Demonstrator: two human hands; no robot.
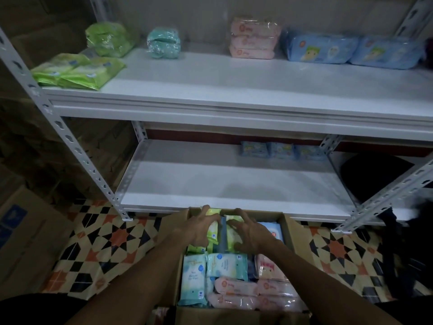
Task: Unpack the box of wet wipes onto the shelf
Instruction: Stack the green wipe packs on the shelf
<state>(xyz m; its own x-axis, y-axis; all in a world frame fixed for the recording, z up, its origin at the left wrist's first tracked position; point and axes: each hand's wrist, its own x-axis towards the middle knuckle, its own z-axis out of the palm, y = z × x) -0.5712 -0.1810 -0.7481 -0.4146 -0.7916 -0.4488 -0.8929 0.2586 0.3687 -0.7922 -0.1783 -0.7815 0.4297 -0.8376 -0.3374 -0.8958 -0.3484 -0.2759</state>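
the first danger is that the green packs (pixel 214 227) slip during the lift. they are soft packs in shiny film, standing on edge at the far end of the box (pixel 289 233), and they are taken mostly from the top and the sides. if several come up together, a middle one may slide out and fall back, or land on the tiled floor (pixel 112 238). the left grip (pixel 198 227) has its fingers curled over the top edge of the pack on its side. the right grip (pixel 249 234) has its fingers spread and bent over the neighbouring pack, with the thumb low on its face. i judge both to be pinching, but how firmly i cannot tell. a second danger is the front edge of the lower shelf (pixel 234 184), just beyond the box wall and near the fingertips; a quick lift could knock the packs against it. a pack may also go to the wrong group, because the upper shelf (pixel 234 83) is sorted: green shelf packs (pixel 77 73) at the left, a pink stack (pixel 253 38) and blue shelf packs (pixel 328 48) further right. the box is open brown cardboard on the floor before the shelf, well filled with pale teal packs (pixel 194 277) and pink packs (pixel 236 292).
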